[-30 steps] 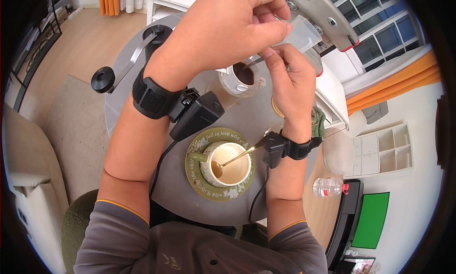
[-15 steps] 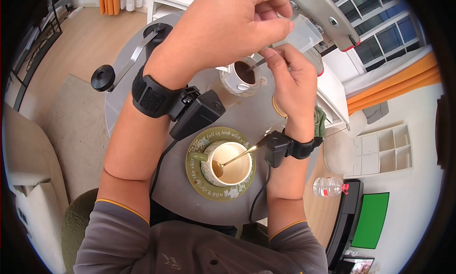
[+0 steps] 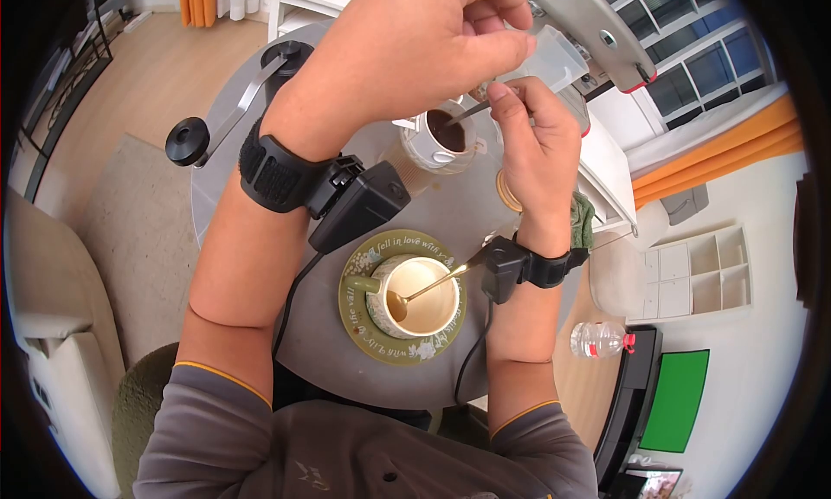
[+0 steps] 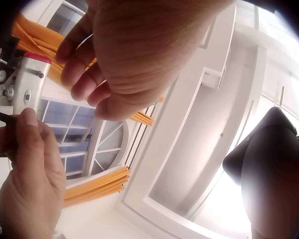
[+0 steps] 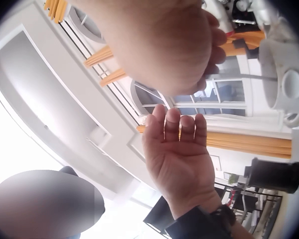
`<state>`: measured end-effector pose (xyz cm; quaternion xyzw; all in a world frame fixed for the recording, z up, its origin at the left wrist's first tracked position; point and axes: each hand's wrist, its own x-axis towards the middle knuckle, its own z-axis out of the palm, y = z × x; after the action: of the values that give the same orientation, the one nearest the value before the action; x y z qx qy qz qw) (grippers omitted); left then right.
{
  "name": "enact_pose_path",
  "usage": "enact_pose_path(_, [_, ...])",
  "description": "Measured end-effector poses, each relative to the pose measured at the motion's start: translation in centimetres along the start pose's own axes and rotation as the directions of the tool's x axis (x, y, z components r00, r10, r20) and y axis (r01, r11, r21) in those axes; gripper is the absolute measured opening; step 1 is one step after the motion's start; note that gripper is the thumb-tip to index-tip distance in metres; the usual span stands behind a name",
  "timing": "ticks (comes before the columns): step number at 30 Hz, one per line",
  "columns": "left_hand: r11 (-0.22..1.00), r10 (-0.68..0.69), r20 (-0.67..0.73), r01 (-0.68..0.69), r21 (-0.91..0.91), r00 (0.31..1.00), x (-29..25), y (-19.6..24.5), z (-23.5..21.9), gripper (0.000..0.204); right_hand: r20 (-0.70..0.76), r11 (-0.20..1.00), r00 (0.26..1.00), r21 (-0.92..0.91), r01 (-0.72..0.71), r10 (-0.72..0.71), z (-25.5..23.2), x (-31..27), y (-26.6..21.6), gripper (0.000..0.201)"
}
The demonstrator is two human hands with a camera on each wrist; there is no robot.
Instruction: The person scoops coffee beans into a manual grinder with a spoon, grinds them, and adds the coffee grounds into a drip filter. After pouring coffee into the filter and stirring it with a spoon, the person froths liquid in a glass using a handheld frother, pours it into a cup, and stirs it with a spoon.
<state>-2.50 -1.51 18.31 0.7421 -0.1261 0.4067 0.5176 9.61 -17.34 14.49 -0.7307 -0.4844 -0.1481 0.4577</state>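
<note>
In the head view my right hand pinches a thin metal stirrer between thumb and fingers. Its lower end dips into dark wet coffee and is hidden there. The coffee fills a white dripper, seated on a clear glass server. Up above and left of it, my left hand hovers with loosely bent fingers, holding nothing. The right wrist view shows that palm facing the camera, and the dripper at the right edge with the stirrer reaching into it.
Closer to my body, a cup with a gold spoon stands on a green saucer. A black grinder with a crank stands at the table's left. Behind the hands are a clear plastic container and a large grey machine.
My right hand has shifted slightly right, and the stirrer has moved within the dripper. More of the dark coffee surface shows. My left hand has stayed nearly still.
</note>
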Motion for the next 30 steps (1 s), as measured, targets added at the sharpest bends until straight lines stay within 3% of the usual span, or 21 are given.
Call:
enact_pose_path(1, [0.997, 0.024, -0.022, -0.023, 0.072, 0.999, -0.2, 0.7, 0.1, 0.023, -0.026, 1.0, 0.999, -0.013, 0.025, -0.025, 0.1, 0.0, 0.2, 0.019])
enact_pose_path(4, [0.998, -0.004, -0.014, 0.005, 0.067, 1.0, -0.3, 1.1, 0.0, 0.022, -0.041, 0.995, 0.995, -0.044, 0.093, -0.094, 0.6, 0.1, 0.4, 0.019])
enact_pose_path(10, [0.998, 0.025, -0.019, -0.024, 0.06, 0.999, -0.1, 0.6, 0.0, 0.022, -0.001, 0.999, 1.0, 0.037, 0.01, -0.01, 0.1, -0.1, -0.5, 0.018])
enact_pose_path(14, [0.994, 0.048, -0.029, -0.044, 0.104, 0.998, -0.2, 0.8, 0.1, 0.021, -0.033, 0.997, 0.997, -0.048, 0.063, -0.065, 0.2, 0.0, 0.1, 0.018])
enact_pose_path(19, [0.998, -0.016, -0.003, 0.016, 0.056, 1.0, -0.1, 1.1, -0.1, 0.021, 0.017, 1.0, 1.0, 0.02, 0.012, -0.013, 0.5, -0.1, -0.7, 0.019])
enact_pose_path(23, [0.996, 0.042, -0.016, -0.041, 0.084, 0.999, 0.1, 0.4, -0.1, 0.02, -0.022, 0.999, 1.0, 0.04, 0.002, -0.001, 0.2, -0.1, -0.4, 0.018])
enact_pose_path(25, [0.994, -0.096, 0.056, 0.098, -0.047, 0.994, 0.6, 0.0, -0.3, 0.019, -0.05, 0.998, 0.997, -0.013, 0.054, -0.055, 0.4, 0.1, -0.1, 0.02])
enact_pose_path(28, [0.983, -0.182, 0.014, 0.181, 0.034, 0.983, 0.7, 1.3, 0.0, 0.019, 0.016, 0.998, 0.998, -0.043, 0.055, -0.055, 0.7, 0.0, -0.1, 0.022])
enact_pose_path(29, [0.983, -0.182, 0.014, 0.181, 0.035, 0.983, 0.4, 1.2, 0.1, 0.019, 0.016, 0.998, 0.998, -0.043, 0.056, -0.055, 0.6, 0.0, -0.2, 0.022])
enact_pose_path(30, [0.996, -0.077, -0.004, 0.078, 0.046, 0.997, 0.1, 0.8, 0.1, 0.019, 0.025, 1.0, 1.0, -0.023, 0.018, -0.018, 0.5, -0.1, -0.4, 0.022])
